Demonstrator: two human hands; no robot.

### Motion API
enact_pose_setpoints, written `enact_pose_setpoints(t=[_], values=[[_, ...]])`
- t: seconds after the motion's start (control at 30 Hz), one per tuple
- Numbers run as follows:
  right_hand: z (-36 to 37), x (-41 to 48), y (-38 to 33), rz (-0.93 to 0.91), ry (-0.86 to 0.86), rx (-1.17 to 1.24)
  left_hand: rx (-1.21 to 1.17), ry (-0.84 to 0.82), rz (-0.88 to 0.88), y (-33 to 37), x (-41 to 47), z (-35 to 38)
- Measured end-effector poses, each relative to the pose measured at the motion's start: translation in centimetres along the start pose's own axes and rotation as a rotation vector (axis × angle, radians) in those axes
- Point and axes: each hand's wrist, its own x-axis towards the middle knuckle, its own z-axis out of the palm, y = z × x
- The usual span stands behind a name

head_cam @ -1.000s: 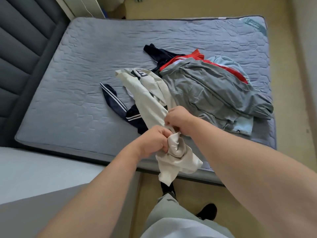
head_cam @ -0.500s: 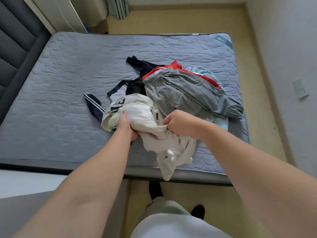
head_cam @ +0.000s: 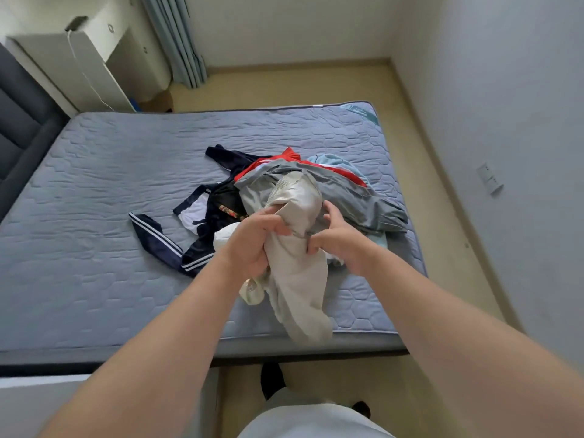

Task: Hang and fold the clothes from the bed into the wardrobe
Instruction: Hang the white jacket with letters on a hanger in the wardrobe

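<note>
A cream garment (head_cam: 298, 279) hangs bunched above the near edge of the blue-grey mattress (head_cam: 94, 235). My left hand (head_cam: 252, 245) grips its left side in a fist. My right hand (head_cam: 338, 238) pinches the cloth on the other side, fingers curled. Behind them lies a pile of clothes: a grey jacket with red trim (head_cam: 354, 191), a navy garment with white stripes (head_cam: 158, 238), a light blue piece (head_cam: 331, 159). The wardrobe is not in view.
A dark padded headboard (head_cam: 19, 134) runs along the left. A white cabinet (head_cam: 82, 67) and a grey curtain (head_cam: 177, 39) stand at the far corner. Beige floor (head_cam: 420, 128) runs right of the bed, by a wall. My feet stand at the bed's near edge.
The cream garment has been lifted off the mattress and gathered higher between both hands. My left hand moved right to grip it beside the right hand. The view tilted up.
</note>
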Motion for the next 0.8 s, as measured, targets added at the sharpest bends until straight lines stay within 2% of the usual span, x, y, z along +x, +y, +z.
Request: enact_pose_setpoints(t=[0.13,0.23,0.3,0.4,0.47,0.57,0.67,0.8], values=[[-0.9,-0.7,0.4,-0.06,-0.042,0.261,0.173,-0.027,-0.009,2.1,-0.9,2.3],[-2.5,-1.7,-0.4,-0.038,0.144,0.411,0.15,-0.105,-0.034,3.3,-1.3,2.7],[-3.8,-2.2,-0.4,-0.057,0.252,0.394,0.194,-0.021,0.021,3.6,-1.2,2.5],[-4.1,-3.7,-0.3,-0.11,0.002,0.338,0.23,0.163,0.079,3.3,-0.8,2.7],[-3.3,-4.4,-0.2,-0.111,-0.063,0.281,0.203,0.226,0.099,3.0,-0.5,3.1],[-2.4,-4.7,0.9,-0.174,0.054,0.227,0.305,0.304,0.156,2.7,0.0,3.5],[-2.5,-5.5,2.0,-0.195,0.066,0.294,0.389,0.312,0.204,2.2,0.7,3.5],[-3.4,-6.9,2.5,-0.273,0.131,0.359,0.65,0.403,0.261,1.0,1.4,3.8]])
